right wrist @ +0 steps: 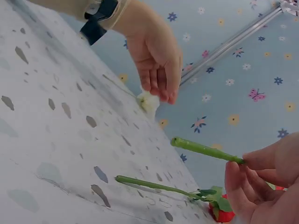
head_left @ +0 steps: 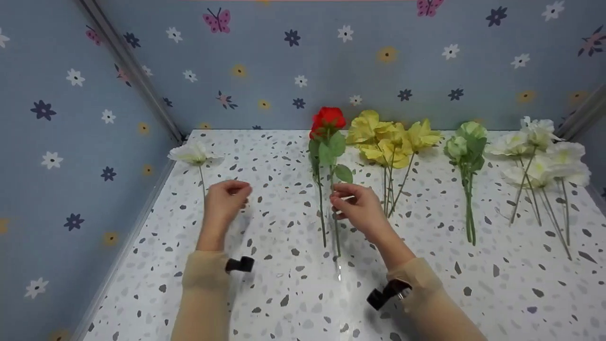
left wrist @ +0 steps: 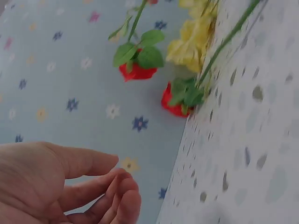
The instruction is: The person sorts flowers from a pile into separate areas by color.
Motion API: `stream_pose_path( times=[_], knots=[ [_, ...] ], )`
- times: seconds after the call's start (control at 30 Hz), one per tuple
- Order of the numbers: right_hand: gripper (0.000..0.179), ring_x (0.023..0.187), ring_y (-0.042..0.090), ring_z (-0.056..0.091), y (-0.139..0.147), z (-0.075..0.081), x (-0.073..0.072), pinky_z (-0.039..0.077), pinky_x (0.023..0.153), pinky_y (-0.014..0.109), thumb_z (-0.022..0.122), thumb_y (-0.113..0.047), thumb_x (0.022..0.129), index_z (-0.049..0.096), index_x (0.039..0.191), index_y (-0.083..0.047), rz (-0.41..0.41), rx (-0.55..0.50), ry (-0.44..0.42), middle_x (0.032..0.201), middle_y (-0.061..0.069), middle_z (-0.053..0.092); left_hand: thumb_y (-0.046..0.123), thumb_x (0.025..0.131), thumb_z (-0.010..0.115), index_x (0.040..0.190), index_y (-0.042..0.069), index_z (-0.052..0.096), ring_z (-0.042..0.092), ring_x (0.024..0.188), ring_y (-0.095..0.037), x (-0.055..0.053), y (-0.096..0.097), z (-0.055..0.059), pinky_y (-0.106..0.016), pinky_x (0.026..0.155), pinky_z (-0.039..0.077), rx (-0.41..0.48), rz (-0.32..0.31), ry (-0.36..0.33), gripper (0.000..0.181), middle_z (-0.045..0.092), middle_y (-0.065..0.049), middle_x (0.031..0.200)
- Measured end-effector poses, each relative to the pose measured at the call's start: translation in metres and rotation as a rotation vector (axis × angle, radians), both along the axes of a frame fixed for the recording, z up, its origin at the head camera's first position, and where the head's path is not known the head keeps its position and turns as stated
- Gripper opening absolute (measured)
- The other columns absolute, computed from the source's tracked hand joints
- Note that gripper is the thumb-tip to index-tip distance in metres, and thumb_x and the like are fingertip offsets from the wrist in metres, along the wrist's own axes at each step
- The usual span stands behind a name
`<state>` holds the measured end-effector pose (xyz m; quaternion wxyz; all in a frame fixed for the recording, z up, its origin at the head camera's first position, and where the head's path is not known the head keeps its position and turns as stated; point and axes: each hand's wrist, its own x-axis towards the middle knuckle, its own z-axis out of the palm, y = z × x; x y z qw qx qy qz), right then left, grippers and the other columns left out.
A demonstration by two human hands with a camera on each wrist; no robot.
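My right hand [head_left: 362, 208] pinches the green stem of a red rose [right wrist: 205, 150] between thumb and fingers. This rose is raised off the table, its bloom toward the back wall and its cut end toward me. A second red rose [left wrist: 177, 100] lies on the table just beside it, its bloom partly overlapped in the head view. My left hand [head_left: 223, 203] hovers at the left with fingers loosely curled and nothing in them. Behind that hand, a single white flower [head_left: 193, 154] lies on the table, part of its stem hidden by the hand.
On the speckled white table [head_left: 284, 284], yellow flowers [head_left: 390, 139] lie right of the roses. Farther right are pale green flowers [head_left: 466, 142] with their stems together, then several white flowers [head_left: 544, 161]. A patterned blue wall [head_left: 322, 61] rises behind, another wall [head_left: 71, 156] on the left.
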<state>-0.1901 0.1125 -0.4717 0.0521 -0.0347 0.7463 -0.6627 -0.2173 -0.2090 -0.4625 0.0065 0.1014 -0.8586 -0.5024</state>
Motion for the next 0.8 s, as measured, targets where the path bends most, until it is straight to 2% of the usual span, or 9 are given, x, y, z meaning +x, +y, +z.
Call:
stream_pose_path(
  times=[0.1,0.17,0.27,0.37,0.47,0.6,0.7,0.8],
  knots=[
    [0.038,0.096,0.030,0.076,-0.015,-0.006,-0.011,0.067,0.076,0.034,0.072,0.001,0.103,0.068,0.140,0.007,0.024,0.100,0.003,0.119,0.020,0.074,0.019,0.105,0.073,0.125,0.001,0.077,0.072,0.085,-0.017,-0.002,-0.039,-0.007,-0.023,0.074,0.060,0.007,0.154,-0.002,0.027,0.076,-0.012,0.107],
    [0.038,0.097,0.033,0.076,-0.023,-0.009,-0.017,0.067,0.077,0.037,0.073,0.000,0.103,0.068,0.140,0.007,0.033,0.156,-0.001,0.119,0.019,0.074,0.020,0.104,0.073,0.124,0.001,0.077,0.070,0.079,-0.012,-0.001,-0.056,-0.012,-0.021,0.068,0.056,-0.021,0.235,-0.001,0.027,0.076,-0.010,0.103],
    [0.037,0.094,0.031,0.076,-0.031,-0.015,-0.026,0.066,0.076,0.037,0.074,-0.002,0.103,0.070,0.139,0.005,0.037,0.226,-0.002,0.117,0.017,0.075,0.021,0.104,0.071,0.125,-0.001,0.076,0.070,0.082,-0.017,0.001,-0.074,-0.021,-0.027,0.069,0.056,-0.101,0.295,-0.039,0.031,0.076,-0.015,0.109],
    [0.034,0.090,0.027,0.075,-0.037,-0.022,-0.031,0.065,0.074,0.035,0.076,-0.002,0.102,0.072,0.134,0.005,0.036,0.290,0.020,0.112,0.016,0.076,0.022,0.104,0.069,0.129,-0.004,0.072,0.071,0.096,-0.031,0.003,-0.082,-0.028,-0.040,0.081,0.059,-0.187,0.303,-0.097,0.036,0.073,-0.024,0.123],
    [0.031,0.088,0.024,0.074,-0.042,-0.028,-0.033,0.064,0.073,0.034,0.077,-0.003,0.100,0.075,0.130,0.004,0.030,0.383,0.062,0.106,0.014,0.077,0.024,0.104,0.069,0.132,-0.005,0.069,0.068,0.109,-0.040,0.004,-0.085,-0.031,-0.051,0.092,0.056,-0.219,0.284,-0.148,0.040,0.070,-0.028,0.129],
    [0.027,0.078,0.019,0.072,-0.047,-0.033,-0.035,0.062,0.072,0.036,0.078,-0.004,0.099,0.077,0.124,0.004,0.019,0.478,0.107,0.096,0.010,0.077,0.023,0.102,0.071,0.127,-0.006,0.069,0.066,0.105,-0.038,0.002,-0.085,-0.032,-0.052,0.091,0.055,-0.230,0.256,-0.165,0.038,0.071,-0.026,0.121],
    [0.017,0.071,0.016,0.068,-0.049,-0.036,-0.037,0.061,0.072,0.037,0.078,-0.003,0.097,0.079,0.112,0.003,0.007,0.522,0.125,0.086,0.006,0.073,0.022,0.101,0.073,0.121,-0.005,0.071,0.065,0.100,-0.035,0.001,-0.084,-0.032,-0.049,0.088,0.055,-0.233,0.228,-0.162,0.034,0.071,-0.024,0.115],
    [0.008,0.069,0.014,0.064,-0.050,-0.038,-0.039,0.057,0.073,0.035,0.078,-0.002,0.094,0.078,0.102,0.001,-0.005,0.541,0.116,0.080,0.003,0.070,0.019,0.099,0.072,0.117,-0.005,0.071,0.064,0.101,-0.037,0.002,-0.083,-0.034,-0.050,0.088,0.056,-0.239,0.206,-0.158,0.031,0.071,-0.024,0.116]
  ],
)
